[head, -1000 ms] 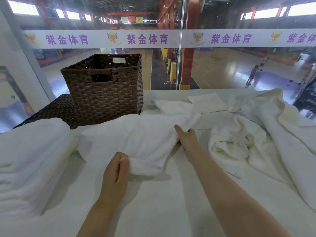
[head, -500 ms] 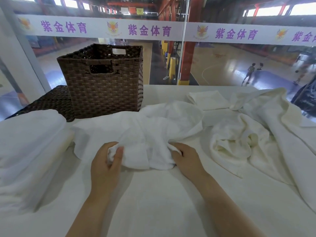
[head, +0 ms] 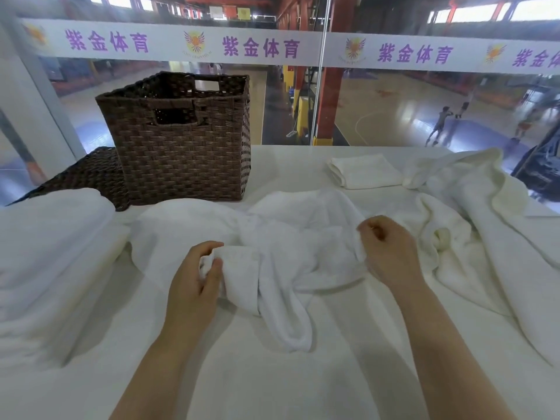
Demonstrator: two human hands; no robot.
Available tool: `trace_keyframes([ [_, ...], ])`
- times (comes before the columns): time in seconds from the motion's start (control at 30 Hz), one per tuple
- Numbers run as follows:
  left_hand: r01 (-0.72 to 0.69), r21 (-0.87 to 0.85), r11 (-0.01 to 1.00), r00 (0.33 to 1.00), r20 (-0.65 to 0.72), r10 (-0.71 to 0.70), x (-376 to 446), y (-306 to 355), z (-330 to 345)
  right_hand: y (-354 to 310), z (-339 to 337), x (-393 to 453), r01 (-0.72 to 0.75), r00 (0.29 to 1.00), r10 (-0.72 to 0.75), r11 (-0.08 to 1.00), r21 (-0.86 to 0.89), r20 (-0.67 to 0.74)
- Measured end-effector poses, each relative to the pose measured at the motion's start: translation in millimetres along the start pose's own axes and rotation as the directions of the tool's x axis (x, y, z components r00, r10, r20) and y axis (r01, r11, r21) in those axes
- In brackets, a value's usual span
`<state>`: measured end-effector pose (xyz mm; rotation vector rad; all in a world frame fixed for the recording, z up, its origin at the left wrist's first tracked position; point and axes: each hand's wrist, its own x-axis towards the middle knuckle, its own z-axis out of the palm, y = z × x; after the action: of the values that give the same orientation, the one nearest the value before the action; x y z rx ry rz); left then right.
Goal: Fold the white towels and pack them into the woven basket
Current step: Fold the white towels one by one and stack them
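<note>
A crumpled white towel (head: 281, 247) lies in the middle of the white table. My left hand (head: 197, 277) grips a bunched corner of it at its near left. My right hand (head: 391, 253) grips its right edge, fingers curled into the cloth. Part of the towel droops toward me between my hands. The brown woven basket (head: 181, 153) stands upright behind the towel at the back left, open at the top; its inside is not visible.
A stack of folded white towels (head: 51, 253) fills the left side. A small folded towel (head: 366, 171) lies at the back right, and a large loose pile of white towels (head: 472, 231) spreads along the right. The basket's lid (head: 81, 177) lies beside the basket. A glass wall (head: 394, 110) stands behind the table.
My right hand pulled the towel's far edge toward me, then shifted right along the edge and gripped it. The flat towel bunched up. My left hand kept its grip on the corner.
</note>
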<state>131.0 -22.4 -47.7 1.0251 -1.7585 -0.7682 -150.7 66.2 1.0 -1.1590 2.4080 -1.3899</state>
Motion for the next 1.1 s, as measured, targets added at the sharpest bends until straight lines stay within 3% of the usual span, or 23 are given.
trace_keyframes([
  [0.03, -0.011, 0.008, 1.000, 1.000, 0.024, 0.011, 0.5, -1.3, -0.2, 7.6, -2.7, 6.6, -0.022, 0.999, 0.017, 0.993, -0.114, -0.044],
  [0.1, -0.040, 0.021, 0.999, 0.997, 0.066, 0.039, 1.3, -2.3, -0.7, 19.9, -5.7, 16.8, -0.106, 0.992, 0.120, 0.954, -0.281, 0.033],
  [0.2, -0.086, 0.078, 0.993, 0.991, 0.113, 0.077, 1.0, -3.4, -0.6, 21.1, -2.1, 22.0, -0.122, 0.966, 0.193, 0.926, -0.356, 0.172],
  [0.4, -0.162, 0.352, 0.922, 0.948, 0.315, 0.047, 5.3, -4.3, -8.3, 7.2, 30.5, 5.2, 0.129, 0.986, -0.077, 0.913, -0.387, 0.147],
  [0.5, -0.230, 0.467, 0.854, 0.925, 0.378, 0.043, 3.2, 4.1, -14.2, 1.1, 53.7, -18.8, 0.317, 0.942, -0.268, 0.910, -0.267, 0.203],
  [0.7, -0.334, 0.482, 0.810, 0.869, 0.490, 0.066, -5.7, 12.9, -9.4, 7.4, 62.0, -43.2, 0.483, 0.837, -0.368, 0.845, -0.229, 0.406],
  [0.77, -0.308, 0.468, 0.828, 0.862, 0.506, 0.035, -4.1, 12.3, -11.9, 3.7, 54.3, -36.7, 0.408, 0.862, -0.320, 0.898, -0.165, 0.393],
  [0.87, -0.281, 0.426, 0.860, 0.841, 0.542, 0.007, -1.6, 8.4, -15.3, 7.3, 46.9, -8.1, 0.118, 0.981, -0.113, 0.993, -0.025, 0.157],
  [0.93, -0.301, 0.418, 0.857, 0.832, 0.554, 0.022, -1.1, 6.3, -14.4, 11.7, 41.3, 16.0, -0.035, 0.998, 0.034, 0.999, 0.024, 0.046],
  [1.1, -0.283, 0.369, 0.885, 0.868, 0.490, 0.074, -0.7, -0.6, -12.7, 9.2, 41.7, 68.1, -0.204, 0.951, 0.264, 0.928, -0.312, 0.163],
])
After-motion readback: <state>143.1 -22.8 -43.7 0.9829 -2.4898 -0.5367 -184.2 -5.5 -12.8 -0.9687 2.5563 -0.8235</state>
